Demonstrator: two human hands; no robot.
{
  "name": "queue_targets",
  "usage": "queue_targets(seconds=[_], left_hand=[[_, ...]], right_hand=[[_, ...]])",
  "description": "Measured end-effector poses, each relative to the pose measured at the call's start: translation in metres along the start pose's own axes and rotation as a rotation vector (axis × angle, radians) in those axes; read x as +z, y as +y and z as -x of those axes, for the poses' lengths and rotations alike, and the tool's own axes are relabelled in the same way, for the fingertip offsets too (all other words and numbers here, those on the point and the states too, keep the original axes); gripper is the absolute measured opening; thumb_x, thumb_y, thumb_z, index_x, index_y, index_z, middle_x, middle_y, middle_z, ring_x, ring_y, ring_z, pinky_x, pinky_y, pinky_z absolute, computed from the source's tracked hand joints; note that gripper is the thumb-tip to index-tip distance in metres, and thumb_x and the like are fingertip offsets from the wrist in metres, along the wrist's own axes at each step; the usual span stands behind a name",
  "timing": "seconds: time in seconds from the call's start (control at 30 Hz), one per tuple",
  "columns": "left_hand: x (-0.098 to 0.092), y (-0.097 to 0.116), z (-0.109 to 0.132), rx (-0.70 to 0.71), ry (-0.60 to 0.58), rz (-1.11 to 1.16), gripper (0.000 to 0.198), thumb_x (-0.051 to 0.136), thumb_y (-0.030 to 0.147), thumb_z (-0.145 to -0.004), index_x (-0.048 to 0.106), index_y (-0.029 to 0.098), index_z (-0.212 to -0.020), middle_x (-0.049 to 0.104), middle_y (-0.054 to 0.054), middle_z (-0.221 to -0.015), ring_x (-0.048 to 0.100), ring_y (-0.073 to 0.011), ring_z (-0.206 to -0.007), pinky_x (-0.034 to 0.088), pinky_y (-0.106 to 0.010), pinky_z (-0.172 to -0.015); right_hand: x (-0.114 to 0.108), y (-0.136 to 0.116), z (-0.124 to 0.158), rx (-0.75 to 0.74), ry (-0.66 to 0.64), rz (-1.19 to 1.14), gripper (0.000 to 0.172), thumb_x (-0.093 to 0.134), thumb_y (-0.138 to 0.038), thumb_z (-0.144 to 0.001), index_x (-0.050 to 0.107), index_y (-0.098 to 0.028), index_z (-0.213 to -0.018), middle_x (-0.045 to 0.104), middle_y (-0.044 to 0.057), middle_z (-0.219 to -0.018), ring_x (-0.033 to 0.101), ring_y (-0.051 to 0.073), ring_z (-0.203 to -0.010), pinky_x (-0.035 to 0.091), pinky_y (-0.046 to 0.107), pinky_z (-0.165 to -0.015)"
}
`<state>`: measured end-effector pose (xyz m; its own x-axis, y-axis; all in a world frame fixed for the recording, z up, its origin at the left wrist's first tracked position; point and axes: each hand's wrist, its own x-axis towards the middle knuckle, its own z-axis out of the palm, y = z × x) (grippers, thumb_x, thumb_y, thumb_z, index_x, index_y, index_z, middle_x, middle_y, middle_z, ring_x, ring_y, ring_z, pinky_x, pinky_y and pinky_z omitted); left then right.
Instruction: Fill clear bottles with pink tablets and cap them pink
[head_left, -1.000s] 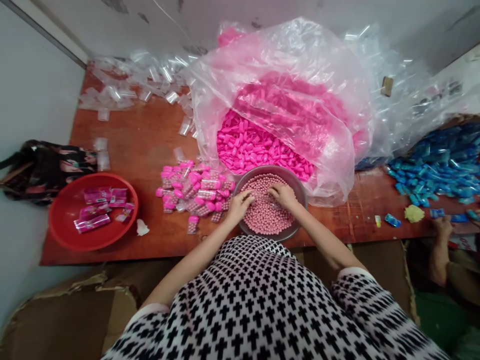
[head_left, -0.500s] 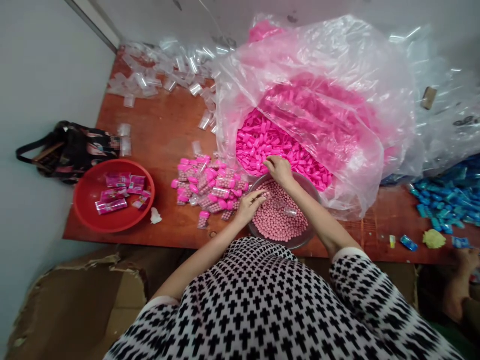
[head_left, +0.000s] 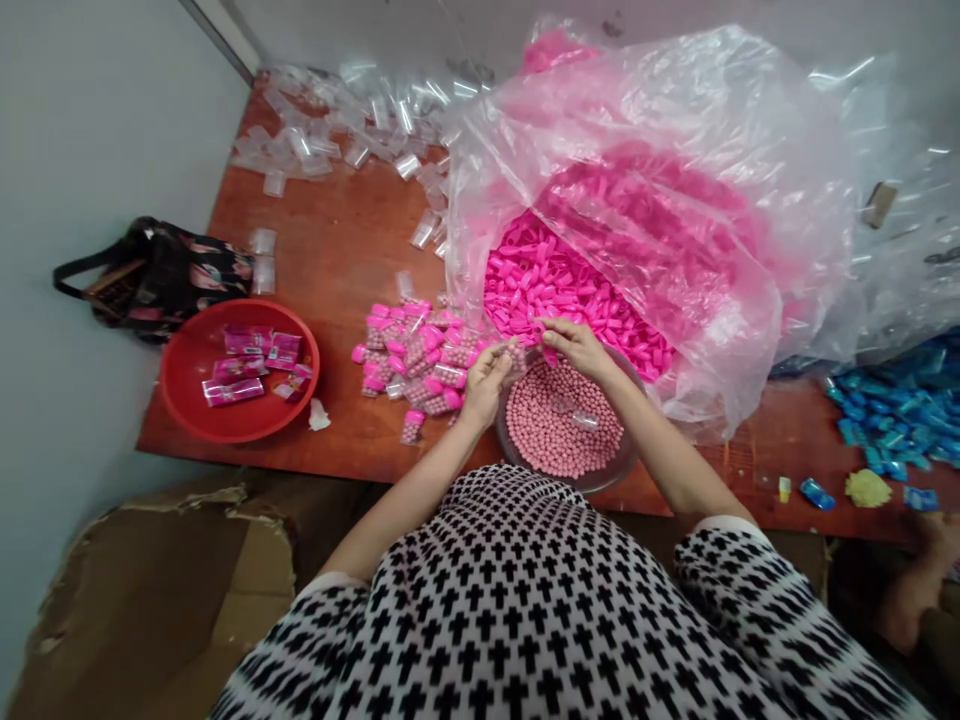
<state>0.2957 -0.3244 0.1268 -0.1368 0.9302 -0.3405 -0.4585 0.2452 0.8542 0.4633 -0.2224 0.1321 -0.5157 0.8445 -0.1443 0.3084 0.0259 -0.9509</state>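
Observation:
My left hand [head_left: 487,380] is closed on a small clear container with pink beads in it, above the left rim of a bowl. Between the fingers of my right hand [head_left: 574,345] is a pink plastic cap [head_left: 550,354], close to the container. Below both hands, the round bowl [head_left: 636,452] holds many pink beads [head_left: 559,425] and a clear empty container [head_left: 585,421]. Behind them, a large clear bag [head_left: 465,220] lies open over a heap of pink caps [head_left: 540,275]. Left of my left hand is a pile of filled, pink-capped containers [head_left: 420,355].
A red basin [head_left: 176,415] with pink packets and a dark handbag [head_left: 154,275] are at the left. Clear empty containers [head_left: 307,145] lie at the back left. Blue pieces [head_left: 885,410] and a person's arm [head_left: 911,590] are at the right.
My right hand has moved from the caps towards my left hand and now shows a pink cap. My left hand has risen slightly with the container. The whole view has shifted a little.

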Motion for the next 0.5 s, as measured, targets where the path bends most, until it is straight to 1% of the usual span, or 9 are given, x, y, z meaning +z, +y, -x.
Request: queue_targets(seconds=[0.03,0.1,0.23,0.3,0.43,0.5], left_hand=[[0.005,0.001,0.000,-0.002,-0.020,0.018,0.045,0.067,0.049,-0.072,0.058,0.019,-0.104,0.065,-0.006,-0.110,0.065,-0.0172,-0.091,0.056,-0.034,-0.081],[0.016,0.002,0.002,-0.009,-0.057,0.035,0.045,0.068,0.049,-0.071,0.057,0.019,-0.102,0.066,-0.005,-0.104,0.066,-0.0176,-0.088,0.057,-0.036,-0.081],[0.029,-0.002,0.010,-0.018,-0.041,0.026,0.041,0.069,0.046,-0.070,0.058,0.018,-0.098,0.067,-0.004,-0.096,0.067,-0.0162,-0.083,0.057,-0.035,-0.080],[0.032,-0.003,0.014,-0.018,-0.050,0.025,0.040,0.069,0.044,-0.070,0.059,0.017,-0.098,0.068,-0.004,-0.095,0.067,-0.0161,-0.081,0.057,-0.035,-0.079],[0.035,0.001,0.023,0.018,-0.147,-0.033,0.040,0.070,0.044,-0.071,0.062,0.016,-0.100,0.070,-0.006,-0.098,0.067,-0.0190,-0.086,0.056,-0.037,-0.081],[0.035,0.004,0.027,0.064,-0.182,-0.120,0.040,0.069,0.044,-0.071,0.065,0.016,-0.100,0.070,-0.007,-0.100,0.066,-0.0203,-0.091,0.054,-0.036,-0.084]], right_hand=[[0.002,-0.002,0.012,-0.010,-0.002,-0.046,0.044,0.057,-0.045,-0.082,0.062,-0.017,-0.115,0.066,0.005,-0.109,0.060,0.019,-0.101,0.044,0.035,-0.093],[0.008,-0.007,0.033,-0.011,0.051,-0.069,0.043,0.057,-0.045,-0.082,0.062,-0.019,-0.115,0.066,0.005,-0.108,0.060,0.018,-0.100,0.046,0.034,-0.091],[0.018,-0.017,0.061,-0.047,0.230,0.098,0.030,0.053,-0.040,-0.085,0.066,-0.021,-0.104,0.068,0.004,-0.100,0.061,0.018,-0.094,0.046,0.034,-0.090],[0.019,-0.021,0.072,-0.071,0.262,0.152,0.029,0.056,-0.038,-0.084,0.066,-0.021,-0.104,0.068,0.005,-0.100,0.062,0.019,-0.092,0.046,0.033,-0.089],[0.009,-0.031,0.087,-0.069,0.256,0.125,0.033,0.061,-0.040,-0.080,0.065,-0.019,-0.106,0.068,0.005,-0.096,0.063,0.017,-0.083,0.050,0.030,-0.079],[-0.001,-0.039,0.092,-0.093,0.275,0.186,0.033,0.059,-0.041,-0.082,0.064,-0.020,-0.108,0.068,0.005,-0.099,0.063,0.018,-0.088,0.049,0.032,-0.082]])
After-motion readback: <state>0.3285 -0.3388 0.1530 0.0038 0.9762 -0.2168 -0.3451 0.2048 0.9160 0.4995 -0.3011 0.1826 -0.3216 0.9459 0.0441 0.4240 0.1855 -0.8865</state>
